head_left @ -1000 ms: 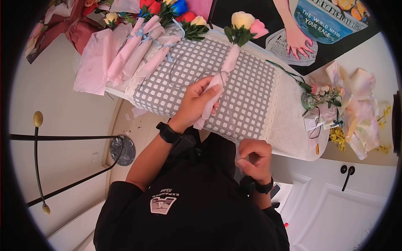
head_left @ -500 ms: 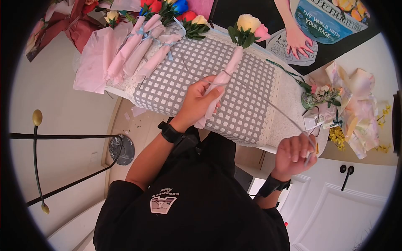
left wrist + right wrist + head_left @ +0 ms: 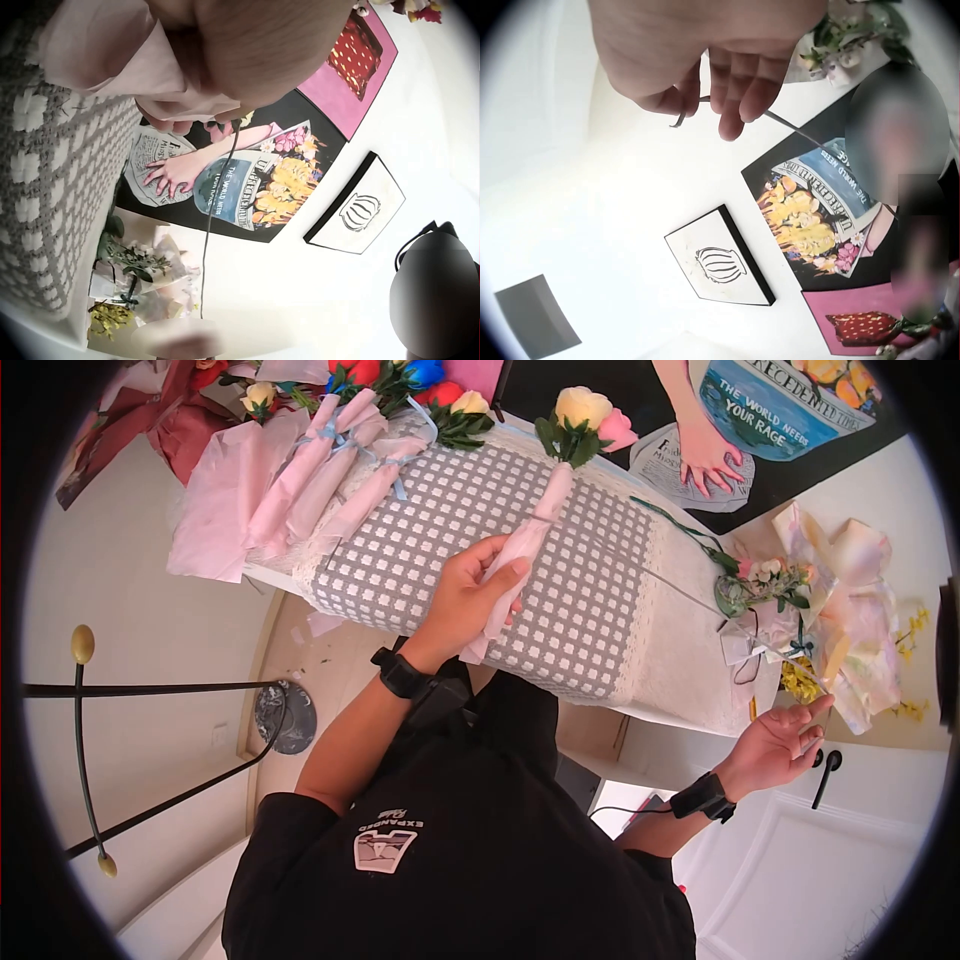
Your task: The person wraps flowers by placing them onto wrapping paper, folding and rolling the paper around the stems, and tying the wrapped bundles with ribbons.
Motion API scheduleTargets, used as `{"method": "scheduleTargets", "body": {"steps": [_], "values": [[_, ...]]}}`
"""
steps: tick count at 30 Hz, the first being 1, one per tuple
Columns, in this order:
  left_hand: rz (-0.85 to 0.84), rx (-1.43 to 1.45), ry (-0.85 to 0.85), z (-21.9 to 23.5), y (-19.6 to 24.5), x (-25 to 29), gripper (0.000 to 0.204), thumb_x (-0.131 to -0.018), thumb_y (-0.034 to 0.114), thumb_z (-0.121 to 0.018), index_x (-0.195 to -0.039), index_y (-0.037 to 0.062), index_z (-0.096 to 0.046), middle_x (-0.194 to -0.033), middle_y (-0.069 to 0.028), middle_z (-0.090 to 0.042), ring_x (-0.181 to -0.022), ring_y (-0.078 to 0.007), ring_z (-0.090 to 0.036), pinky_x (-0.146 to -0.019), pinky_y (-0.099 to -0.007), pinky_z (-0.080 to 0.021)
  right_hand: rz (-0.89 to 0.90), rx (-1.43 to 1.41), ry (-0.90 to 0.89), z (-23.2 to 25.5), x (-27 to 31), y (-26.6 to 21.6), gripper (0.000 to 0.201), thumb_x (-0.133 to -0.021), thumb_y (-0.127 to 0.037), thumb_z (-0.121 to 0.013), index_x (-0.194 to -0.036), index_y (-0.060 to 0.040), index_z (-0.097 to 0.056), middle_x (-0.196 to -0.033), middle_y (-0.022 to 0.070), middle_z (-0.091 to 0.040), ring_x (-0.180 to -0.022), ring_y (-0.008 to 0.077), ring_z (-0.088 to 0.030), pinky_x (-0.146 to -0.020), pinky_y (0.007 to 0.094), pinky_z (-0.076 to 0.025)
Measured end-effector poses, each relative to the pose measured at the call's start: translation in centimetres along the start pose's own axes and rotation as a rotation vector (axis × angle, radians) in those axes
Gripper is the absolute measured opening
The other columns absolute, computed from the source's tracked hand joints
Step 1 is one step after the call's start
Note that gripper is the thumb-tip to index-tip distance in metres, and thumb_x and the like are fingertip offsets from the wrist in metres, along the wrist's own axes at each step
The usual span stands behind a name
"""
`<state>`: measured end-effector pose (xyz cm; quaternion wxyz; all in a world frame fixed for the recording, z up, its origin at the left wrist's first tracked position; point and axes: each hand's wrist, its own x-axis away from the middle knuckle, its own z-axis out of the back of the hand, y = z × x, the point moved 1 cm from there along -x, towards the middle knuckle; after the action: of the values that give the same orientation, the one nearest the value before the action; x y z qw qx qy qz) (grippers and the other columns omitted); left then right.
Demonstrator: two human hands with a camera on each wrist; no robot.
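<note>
My left hand (image 3: 468, 598) grips the pink paper wrap (image 3: 550, 495) of a small bouquet around its stem, low over the checked cloth. From the wrap's top stand a cream rose (image 3: 582, 406) and a pink rose (image 3: 618, 428) with green leaves. A thin grey ribbon (image 3: 675, 586) crosses the wrap just above my fingers and stretches out to the right. Its far end is pinched by my right hand (image 3: 775, 748), out past the table's right front corner; a short tail of ribbon (image 3: 676, 120) sticks out beyond the thumb and finger in the right wrist view.
Several pink-wrapped bouquets (image 3: 310, 475) with blue ribbons lie at the table's left. A grey-and-white checked cloth (image 3: 400, 570) covers the middle. Small flowers (image 3: 765, 585) and pale wrapping paper (image 3: 855, 590) occupy the right end. Painted panels (image 3: 770, 410) stand behind; a black metal stand (image 3: 82, 750) is leftward.
My right hand has swung from near my body out to the far right, drawing the grey ribbon into a straight line. The left hand keeps its hold on the bouquet.
</note>
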<state>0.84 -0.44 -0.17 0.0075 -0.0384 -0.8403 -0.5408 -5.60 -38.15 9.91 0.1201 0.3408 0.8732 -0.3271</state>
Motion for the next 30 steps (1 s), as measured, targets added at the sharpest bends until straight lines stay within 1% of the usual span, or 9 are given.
{"method": "scheduleTargets", "body": {"steps": [5, 9, 11, 12, 13, 15, 17, 21, 30], "values": [[0.005, -0.022, -0.005, 0.0, 0.1, 0.0, 0.037, -0.097, 0.025, -0.062, -0.124, 0.0004, -0.055, -0.083, -0.0015, -0.061, -0.063, -0.0059, -0.059, -0.051, -0.0199, -0.05, 0.254, 0.425, 0.029, -0.4, -0.4, -1.4, 0.012, -0.095, -0.018, -0.055, -0.094, -0.0075, -0.062, -0.146, 0.0118, -0.047, -0.094, 0.0186, -0.061, -0.072, 0.0269, -0.048], [0.015, -0.041, -0.013, 0.1, 0.0, 0.0, 0.038, -0.097, 0.025, -0.062, -0.125, 0.0003, -0.055, -0.085, -0.0018, -0.061, -0.063, -0.0059, -0.059, -0.051, -0.0197, -0.05, 0.264, 0.619, -0.044, -1.5, -0.3, 0.5, 0.01, -0.093, -0.015, -0.057, -0.094, -0.006, -0.061, -0.137, 0.0197, -0.053, -0.09, 0.0216, -0.063, -0.071, 0.0272, -0.049], [0.002, -0.021, 0.021, 0.0, 0.0, 0.0, 0.039, -0.096, 0.024, -0.065, -0.124, -0.0004, -0.056, -0.084, -0.0014, -0.061, -0.062, -0.0057, -0.059, -0.051, -0.02, -0.05, 0.175, 0.902, -0.321, -2.1, -0.1, 2.2, 0.008, -0.092, -0.01, -0.057, -0.095, -0.0034, -0.06, -0.12, 0.0252, -0.062, -0.082, 0.0224, -0.064, -0.067, 0.0276, -0.05], [0.008, -0.02, 0.009, 0.0, -0.1, 0.0, 0.039, -0.096, 0.024, -0.065, -0.124, -0.0004, -0.056, -0.084, -0.0014, -0.061, -0.062, -0.0057, -0.059, -0.051, -0.02, -0.05, 0.112, 1.0, -0.459, -3.1, 0.3, 3.1, 0.007, -0.09, -0.004, -0.057, -0.095, -0.0012, -0.06, -0.104, 0.0246, -0.066, -0.076, 0.0206, -0.064, -0.063, 0.0276, -0.051], [0.001, -0.018, 0.014, 0.0, -0.2, 0.0, 0.039, -0.096, 0.024, -0.065, -0.125, -0.0004, -0.056, -0.085, -0.0014, -0.061, -0.063, -0.0058, -0.059, -0.051, -0.0201, -0.05, 0.045, 1.111, -0.634, -4.8, 0.8, 4.0, 0.005, -0.088, -0.002, -0.06, -0.092, -0.0003, -0.061, -0.101, 0.0219, -0.068, -0.071, 0.0177, -0.063, -0.062, 0.0265, -0.05], [-0.005, -0.002, 0.024, 0.0, -0.2, 0.1, 0.04, -0.095, 0.023, -0.065, -0.126, -0.0002, -0.056, -0.086, -0.0013, -0.062, -0.063, -0.0058, -0.059, -0.051, -0.02, -0.05, -0.26, 1.274, -0.811, -6.2, 1.6, 5.8, 0.009, -0.082, 0.001, -0.068, -0.09, -0.0007, -0.065, -0.1, 0.0093, -0.071, -0.072, 0.0108, -0.062, -0.061, 0.0239, -0.046], [-0.005, -0.002, 0.016, 0.1, -0.3, 0.2, 0.04, -0.095, 0.023, -0.065, -0.126, -0.0001, -0.056, -0.086, -0.0013, -0.062, -0.063, -0.0057, -0.059, -0.052, -0.02, -0.05, -0.332, 1.392, -0.902, -5.7, 2.4, 8.0, 0.011, -0.078, -0.003, -0.073, -0.088, -0.0037, -0.068, -0.097, 0.0055, -0.071, -0.066, 0.0135, -0.063, -0.059, 0.0257, -0.047], [-0.026, -0.011, 0.006, 0.2, -0.3, 0.3, 0.04, -0.095, 0.023, -0.065, -0.127, 0.0001, -0.055, -0.087, -0.0012, -0.062, -0.063, -0.0057, -0.059, -0.052, -0.0199, -0.05, -0.279, 1.522, -0.944, -2.3, 3.9, 10.8, 0.013, -0.076, -0.004, -0.073, -0.089, -0.0048, -0.068, -0.093, 0.0055, -0.07, -0.063, 0.0163, -0.063, -0.058, 0.0274, -0.048], [-0.005, -0.036, 0.044, 0.1, -0.3, 0.3, 0.042, -0.096, 0.022, -0.064, -0.129, -0.0001, -0.054, -0.091, -0.0025, -0.064, -0.064, -0.0063, -0.06, -0.053, -0.0196, -0.05, -0.247, 1.668, -0.763, -0.6, 4.9, 10.3, 0.012, -0.075, -0.003, -0.072, -0.085, -0.0073, -0.068, -0.08, 0.0035, -0.068, -0.057, 0.0174, -0.061, -0.056, 0.0296, -0.048]]}}
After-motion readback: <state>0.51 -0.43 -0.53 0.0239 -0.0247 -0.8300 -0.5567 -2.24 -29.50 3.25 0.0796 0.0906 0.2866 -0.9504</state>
